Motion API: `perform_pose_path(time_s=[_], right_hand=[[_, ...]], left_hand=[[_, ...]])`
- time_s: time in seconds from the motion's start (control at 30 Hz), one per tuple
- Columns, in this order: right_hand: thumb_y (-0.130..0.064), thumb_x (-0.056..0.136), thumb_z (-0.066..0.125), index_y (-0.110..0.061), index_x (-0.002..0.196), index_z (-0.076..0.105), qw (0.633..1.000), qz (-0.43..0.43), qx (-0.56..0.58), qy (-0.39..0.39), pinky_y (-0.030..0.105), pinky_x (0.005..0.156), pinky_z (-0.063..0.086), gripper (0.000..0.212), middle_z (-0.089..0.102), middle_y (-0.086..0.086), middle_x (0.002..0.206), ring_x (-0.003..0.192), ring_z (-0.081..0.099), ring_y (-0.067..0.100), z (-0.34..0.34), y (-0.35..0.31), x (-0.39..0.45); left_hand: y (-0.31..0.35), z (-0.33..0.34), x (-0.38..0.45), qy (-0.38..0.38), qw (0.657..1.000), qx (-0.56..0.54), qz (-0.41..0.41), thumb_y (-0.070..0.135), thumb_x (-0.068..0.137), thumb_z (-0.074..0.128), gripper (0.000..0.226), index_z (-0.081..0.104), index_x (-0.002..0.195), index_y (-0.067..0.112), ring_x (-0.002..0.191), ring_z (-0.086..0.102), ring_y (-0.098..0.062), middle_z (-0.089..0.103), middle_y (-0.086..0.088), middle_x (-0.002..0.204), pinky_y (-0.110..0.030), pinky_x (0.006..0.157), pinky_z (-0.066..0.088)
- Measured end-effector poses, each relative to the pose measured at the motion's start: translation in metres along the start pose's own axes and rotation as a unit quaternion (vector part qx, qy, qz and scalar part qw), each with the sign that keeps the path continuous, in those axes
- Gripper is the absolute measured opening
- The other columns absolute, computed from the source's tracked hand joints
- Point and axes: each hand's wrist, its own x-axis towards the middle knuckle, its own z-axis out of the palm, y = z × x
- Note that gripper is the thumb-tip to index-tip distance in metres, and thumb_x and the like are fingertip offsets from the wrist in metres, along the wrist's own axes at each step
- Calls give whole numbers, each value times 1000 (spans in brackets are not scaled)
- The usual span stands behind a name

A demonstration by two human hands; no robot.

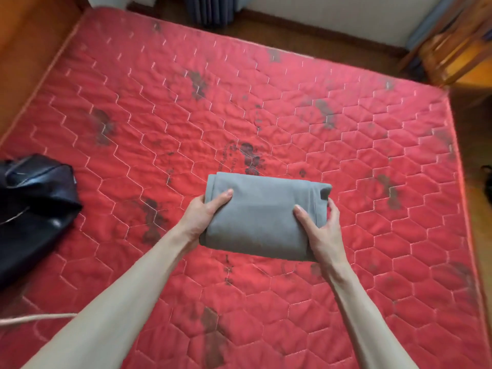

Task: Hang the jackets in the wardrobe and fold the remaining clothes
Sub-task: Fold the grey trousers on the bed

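left hand (pixel 203 214) and right hand (pixel 320 230) gripping folded grey garment (pixel 262 219) by its sides, over red mattress (pixel 186 115), black jacket (pixel 32 209) at left

No text, label, brand or number can be read anywhere (dark marks on the mattress (pixel 266 102) are illegible).

The red mattress (pixel 266 107) lies bare ahead of and to the right of the folded grey garment (pixel 262 214), leaving wide room there. At the left edge a black jacket (pixel 32 209) lies crumpled, and wooden furniture (pixel 458 43) stands past the far right corner.
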Motion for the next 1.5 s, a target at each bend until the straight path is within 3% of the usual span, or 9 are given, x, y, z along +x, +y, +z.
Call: perform_pose_path(time_s=[0.1, 0.3, 0.53, 0.7, 0.83, 1.0, 1.1, 1.23, 1.5], right_hand=[[-37, 89, 78, -23, 131, 61, 999, 19, 25, -27, 8, 70, 51, 47, 73, -4, 121, 94, 70, -6, -24, -45, -47], [-40, 88, 80, -31, 132, 62, 995, 20, 70, -67, 30, 89, 57, 48, 75, -10, 119, 106, 73, 7, -52, -109, -135], [-30, 86, 84, -22, 120, 70, 988, -33, 83, -122, 32, 81, 57, 38, 79, -2, 108, 100, 76, 17, -68, -164, -206], [-22, 86, 83, -16, 114, 72, 970, -83, 80, -215, 25, 73, 59, 31, 80, 2, 103, 93, 76, 16, -51, -193, -248], [-27, 85, 84, -18, 117, 70, 952, -94, 60, -285, 34, 84, 59, 36, 79, 1, 105, 97, 76, 18, -21, -210, -286], [-33, 85, 83, -24, 121, 67, 922, -107, 22, -372, 23, 72, 57, 40, 79, -6, 106, 94, 76, 10, 31, -224, -343], [-33, 87, 81, -27, 122, 65, 899, -111, -1, -424, 30, 80, 57, 38, 78, -5, 110, 97, 76, 12, 66, -232, -382], [-28, 90, 79, -23, 121, 67, 868, -121, -21, -482, 32, 80, 58, 33, 79, -3, 109, 99, 76, 15, 120, -237, -441], [-31, 88, 81, -23, 121, 70, 812, -135, -61, -564, 45, 94, 59, 36, 78, 0, 112, 103, 76, 20, 240, -218, -570]], left_hand=[[33, 3, -66, -2, 999, -7, 45, 39, 93, 74, 36, 72, 118, 13, 101, 75, -20, 79, -3, 109, -24, 73, 57], [81, -4, -191, 12, 997, -12, 80, 43, 93, 74, 38, 72, 116, 13, 97, 76, -21, 79, -5, 107, -31, 77, 58], [84, -16, -316, 87, 987, -83, 110, 36, 97, 69, 26, 71, 113, 15, 86, 77, -14, 80, -3, 102, -22, 63, 55], [60, -36, -400, 164, 963, -145, 158, 34, 97, 68, 31, 72, 120, 14, 105, 75, -26, 78, -9, 112, -40, 92, 57], [38, -63, -459, 225, 940, -182, 181, 31, 96, 69, 30, 72, 120, 12, 106, 74, -30, 77, -12, 113, -43, 94, 55], [8, -107, -523, 300, 907, -224, 192, 28, 96, 68, 27, 74, 117, 11, 102, 75, -33, 78, -14, 110, -46, 94, 55], [-13, -138, -560, 336, 889, -244, 195, 29, 95, 69, 27, 75, 117, 14, 103, 75, -32, 78, -11, 109, -49, 97, 55], [-45, -182, -610, 389, 854, -281, 198, 34, 94, 70, 26, 74, 116, 21, 98, 76, -22, 80, -3, 105, -38, 89, 57], [-126, -282, -714, 471, 795, -333, 190, 38, 92, 73, 32, 73, 118, 19, 99, 76, -22, 79, -3, 106, -45, 93, 58]])
